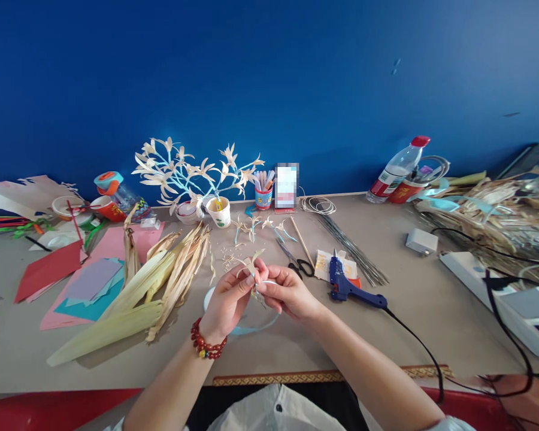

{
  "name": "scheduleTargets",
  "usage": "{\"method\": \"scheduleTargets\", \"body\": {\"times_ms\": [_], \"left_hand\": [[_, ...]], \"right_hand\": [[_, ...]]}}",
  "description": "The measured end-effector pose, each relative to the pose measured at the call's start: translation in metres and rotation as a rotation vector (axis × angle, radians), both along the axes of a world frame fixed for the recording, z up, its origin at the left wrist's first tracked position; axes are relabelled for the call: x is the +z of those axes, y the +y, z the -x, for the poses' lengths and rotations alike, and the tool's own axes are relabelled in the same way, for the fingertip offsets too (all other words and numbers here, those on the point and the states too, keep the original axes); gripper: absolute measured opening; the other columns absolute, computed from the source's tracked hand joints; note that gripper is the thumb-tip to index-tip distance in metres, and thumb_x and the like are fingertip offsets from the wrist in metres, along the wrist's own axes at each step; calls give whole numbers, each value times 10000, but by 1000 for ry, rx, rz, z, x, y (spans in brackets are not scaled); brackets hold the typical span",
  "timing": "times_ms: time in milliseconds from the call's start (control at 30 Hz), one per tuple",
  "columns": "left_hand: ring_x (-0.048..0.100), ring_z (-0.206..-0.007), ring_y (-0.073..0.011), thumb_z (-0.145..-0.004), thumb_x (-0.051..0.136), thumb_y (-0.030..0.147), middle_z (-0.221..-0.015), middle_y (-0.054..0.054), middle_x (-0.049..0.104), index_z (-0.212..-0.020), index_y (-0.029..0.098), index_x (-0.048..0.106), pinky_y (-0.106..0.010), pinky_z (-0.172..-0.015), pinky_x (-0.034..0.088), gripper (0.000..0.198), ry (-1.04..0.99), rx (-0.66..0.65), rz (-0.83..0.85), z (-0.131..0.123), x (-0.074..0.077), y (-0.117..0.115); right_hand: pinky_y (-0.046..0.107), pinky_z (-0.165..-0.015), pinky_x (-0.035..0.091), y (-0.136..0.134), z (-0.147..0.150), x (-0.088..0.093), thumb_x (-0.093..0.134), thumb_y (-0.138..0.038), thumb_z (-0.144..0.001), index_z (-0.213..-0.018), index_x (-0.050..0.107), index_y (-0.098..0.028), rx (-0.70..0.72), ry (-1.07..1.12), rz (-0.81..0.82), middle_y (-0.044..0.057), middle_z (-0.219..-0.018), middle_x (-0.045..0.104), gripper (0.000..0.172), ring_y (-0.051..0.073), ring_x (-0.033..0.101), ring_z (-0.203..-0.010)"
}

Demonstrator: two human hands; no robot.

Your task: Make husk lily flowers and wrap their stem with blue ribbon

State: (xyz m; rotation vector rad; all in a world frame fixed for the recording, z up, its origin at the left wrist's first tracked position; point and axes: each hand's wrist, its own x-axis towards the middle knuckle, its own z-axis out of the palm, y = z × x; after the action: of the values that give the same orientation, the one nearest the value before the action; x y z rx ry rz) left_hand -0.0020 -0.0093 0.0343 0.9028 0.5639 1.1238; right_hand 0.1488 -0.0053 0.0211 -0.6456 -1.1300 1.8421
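Observation:
Both hands meet over the middle of the table, pinching a small husk flower (250,264) with pale pointed petals. My left hand (228,299), a red bead bracelet on its wrist, grips the flower's stem from the left. My right hand (286,291) pinches the same stem from the right, fingers closed. A light blue ribbon (251,326) loops on the table right under the hands. Black-handled scissors (296,262) lie just beyond my right hand.
Dried corn husks (161,281) and coloured paper sheets (85,281) lie at left. A blue glue gun (348,287) with a black cord, thin wires (354,251), a husk-flower branch in a cup (193,173), a bottle (397,167) and a white power strip (489,287) stand around.

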Motion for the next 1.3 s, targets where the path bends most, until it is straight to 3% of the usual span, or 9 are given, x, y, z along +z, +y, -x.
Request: {"method": "scheduleTargets", "body": {"times_ms": [200,333,600,767,900,1100,1300], "left_hand": [[564,-949,-189,-787,739,257,-908,-31,603,-810,203,685,-309,-878,443,80,25,135,-20,-1,-7,-1],[569,-893,-160,-753,769,240,-915,-20,616,-777,194,670,-270,-838,446,112,97,199,-7,0,-10,-2],[569,-922,-192,-774,741,283,-886,-36,627,-756,189,706,-321,-883,433,102,55,155,6,1,-5,-1],[558,-941,-187,-792,724,255,-940,-40,623,-755,192,703,-322,-887,422,76,7,123,14,1,-5,-1],[547,-981,-190,-792,730,258,-865,-31,610,-745,190,704,-314,-932,391,87,5,122,12,2,-5,-2],[544,-1061,-208,-803,724,272,-896,-34,630,-802,202,718,-321,-963,376,70,31,88,36,6,-9,-2],[519,-1166,-265,-810,703,270,-905,-57,641,-752,186,705,-376,-1005,366,102,36,46,35,6,-3,-1]], "right_hand": [[192,-407,316,-3,-2,4,725,-421,-801,-769,606,-160,-182,-121,-162,-72,-514,483,289,52,392,-393],[194,-412,332,-2,-2,5,714,-418,-810,-772,619,-156,-221,-181,-214,-71,-510,478,281,56,399,-402],[189,-408,271,-1,-2,6,738,-406,-796,-768,632,-150,-137,-106,-107,-74,-502,467,279,49,381,-399],[189,-408,184,1,-4,9,779,-383,-751,-780,633,-151,-95,-44,-28,-82,-534,419,276,33,268,-421],[201,-429,157,0,-6,9,764,-407,-763,-769,643,-143,-89,-50,-15,-78,-549,404,289,36,236,-447],[211,-559,338,1,-9,13,793,-343,-744,-753,686,-142,-141,-152,-137,-7,-698,615,228,78,447,-587],[235,-657,405,4,-11,6,816,-325,-724,-792,743,-157,-144,-191,-142,-3,-728,675,196,111,543,-656]]}}
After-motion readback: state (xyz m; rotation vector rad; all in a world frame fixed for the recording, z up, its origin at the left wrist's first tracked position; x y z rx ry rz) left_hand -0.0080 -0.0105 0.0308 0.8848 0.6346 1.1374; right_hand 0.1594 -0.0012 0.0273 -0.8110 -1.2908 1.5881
